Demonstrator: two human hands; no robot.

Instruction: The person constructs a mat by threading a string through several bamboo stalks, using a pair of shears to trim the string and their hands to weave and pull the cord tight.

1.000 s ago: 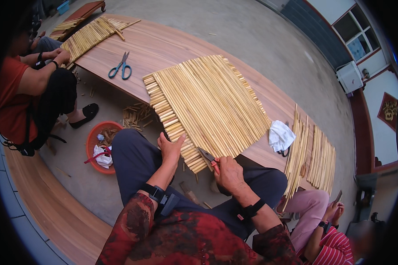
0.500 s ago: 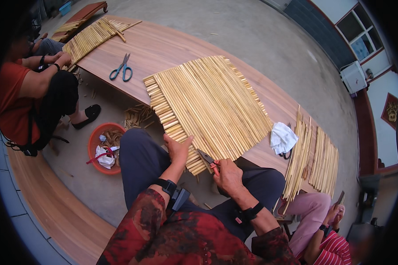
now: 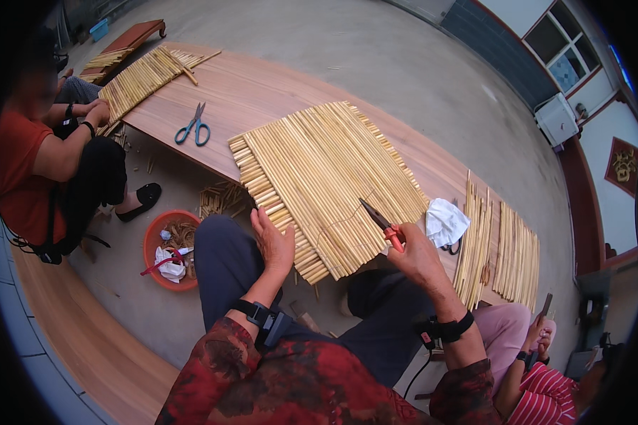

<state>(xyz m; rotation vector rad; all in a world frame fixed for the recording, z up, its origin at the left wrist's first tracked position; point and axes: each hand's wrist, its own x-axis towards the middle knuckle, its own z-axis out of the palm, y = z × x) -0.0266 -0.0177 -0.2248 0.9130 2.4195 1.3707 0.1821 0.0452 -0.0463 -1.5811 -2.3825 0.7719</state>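
A mat of straw-coloured reed sticks [image 3: 319, 180] lies across the table and reaches toward my lap. A second layer of short stick ends shows along its left edge. My right hand [image 3: 418, 255] is closed on the orange-red handles of a pair of pliers [image 3: 376, 216], jaws pointing up and left over the mat. From near the jaws a thin thread or wire [image 3: 340, 225] loops across the sticks; whether the jaws grip it is too small to tell. My left hand [image 3: 274, 244] rests against the mat's lower left edge, thumb and fingers apart.
Blue-handled scissors [image 3: 193, 127] lie on the table [image 3: 241, 85]. A white cloth [image 3: 445, 222] and loose reed sticks [image 3: 475, 248] are at the right. An orange basin [image 3: 152, 244] of scraps stands on the floor. Other people sit left, near another mat [image 3: 138, 81], and right.
My right hand has moved right and up with the pliers, and the thread now shows stretched across the mat. My left hand has shifted slightly left, its fingers now more extended.
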